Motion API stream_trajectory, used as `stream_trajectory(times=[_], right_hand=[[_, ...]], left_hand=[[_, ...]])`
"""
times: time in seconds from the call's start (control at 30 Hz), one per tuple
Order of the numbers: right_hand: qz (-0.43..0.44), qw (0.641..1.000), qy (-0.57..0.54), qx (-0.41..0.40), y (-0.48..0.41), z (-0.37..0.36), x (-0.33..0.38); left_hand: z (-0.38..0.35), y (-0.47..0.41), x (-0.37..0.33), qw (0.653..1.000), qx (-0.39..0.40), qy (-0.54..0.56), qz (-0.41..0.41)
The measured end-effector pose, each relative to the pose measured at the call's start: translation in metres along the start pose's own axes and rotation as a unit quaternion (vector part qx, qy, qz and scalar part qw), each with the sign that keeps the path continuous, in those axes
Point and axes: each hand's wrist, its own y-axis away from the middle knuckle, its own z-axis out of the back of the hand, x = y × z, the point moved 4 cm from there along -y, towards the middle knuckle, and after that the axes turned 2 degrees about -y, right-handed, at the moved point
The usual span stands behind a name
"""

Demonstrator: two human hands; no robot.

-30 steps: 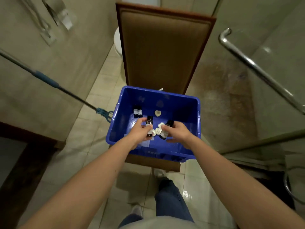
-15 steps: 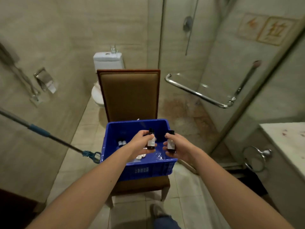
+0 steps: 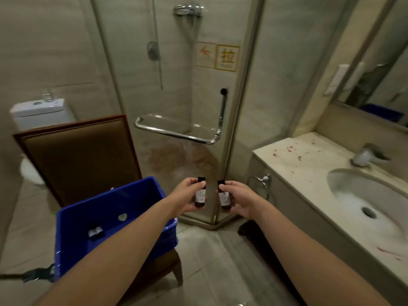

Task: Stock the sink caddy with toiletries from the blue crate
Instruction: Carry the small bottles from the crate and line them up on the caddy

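My left hand (image 3: 185, 197) grips a small dark toiletry bottle with a pale label (image 3: 200, 195), held upright. My right hand (image 3: 239, 198) grips a second dark bottle of the same kind (image 3: 224, 196), also upright. Both bottles hang side by side in the air to the right of the blue crate (image 3: 75, 219), in front of the shower door. The crate sits on a chair at lower left. Inside it lie two more small dark bottles (image 3: 96, 232) and a small pale heart-shaped item (image 3: 122, 216). No sink caddy is in view.
A brown padded chair back (image 3: 79, 157) stands behind the crate, a toilet (image 3: 39, 113) behind that. The glass shower door with a chrome handle (image 3: 176, 134) is ahead. At right are the marble counter (image 3: 295, 160), sink basin (image 3: 366, 195), tap (image 3: 366, 156) and towel ring (image 3: 260, 184).
Both hands lifted a bottle each out of the crate and carried them rightward. My view swung up and right, bringing the counter and sink into sight.
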Motion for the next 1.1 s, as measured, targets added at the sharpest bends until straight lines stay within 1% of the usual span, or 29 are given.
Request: stream_trajectory(times=[0.13, 0.33, 0.53, 0.73, 0.93, 1.1], right_hand=[[0.003, 0.999, -0.020, -0.046, 0.014, 0.067, 0.010], [0.041, 0.994, -0.070, -0.078, 0.039, 0.171, 0.030], [0.053, 0.990, -0.088, -0.093, 0.067, 0.275, 0.053], [0.071, 0.980, -0.135, -0.128, 0.095, 0.373, 0.065], [0.091, 0.967, -0.172, -0.165, 0.132, 0.453, 0.069], [0.106, 0.952, -0.206, -0.202, 0.161, 0.501, 0.066]], left_hand=[[-0.065, -0.021, -0.010, 0.998, 0.051, -0.023, -0.003], [-0.171, -0.053, -0.019, 0.992, 0.122, -0.030, -0.019], [-0.283, -0.079, -0.034, 0.985, 0.166, -0.044, -0.028], [-0.388, -0.090, -0.049, 0.973, 0.208, -0.083, -0.051], [-0.477, -0.094, -0.057, 0.959, 0.262, -0.098, -0.053], [-0.537, -0.088, -0.058, 0.933, 0.345, -0.100, -0.022]])
